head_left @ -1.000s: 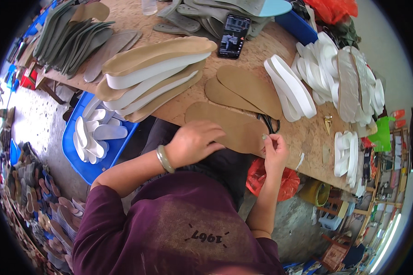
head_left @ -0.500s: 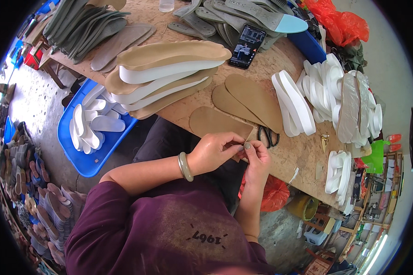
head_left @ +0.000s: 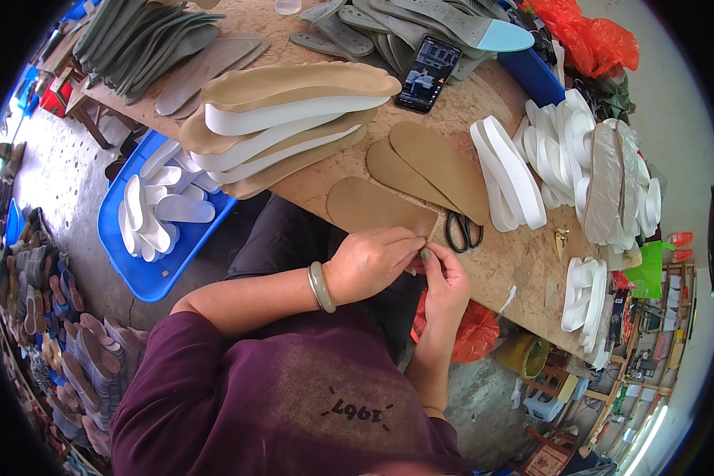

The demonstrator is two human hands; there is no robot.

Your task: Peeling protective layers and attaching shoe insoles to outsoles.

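Phone (head_left: pixel 428 73): dark, screen lit; flat on wooden table (head_left: pixel 523 262), far side
Scissors (head_left: pixel 462 232): black handles; beside two overlapping tan insoles (head_left: pixel 440 166)
White sole stack (head_left: pixel 508 170): right of tan insoles
Blue bin (head_left: pixel 147 274): on floor at left; holds white insoles (head_left: pixel 159 214)
Orange bag (head_left: pixel 595 36): far right corner

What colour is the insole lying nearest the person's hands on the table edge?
Tan brown, plain with no pattern; the insole shows best in the head view, just above the left hand.

Black phone (head_left: pixel 428 73), lit rectangular screen, flat on table (head_left: pixel 523 262) past insoles.
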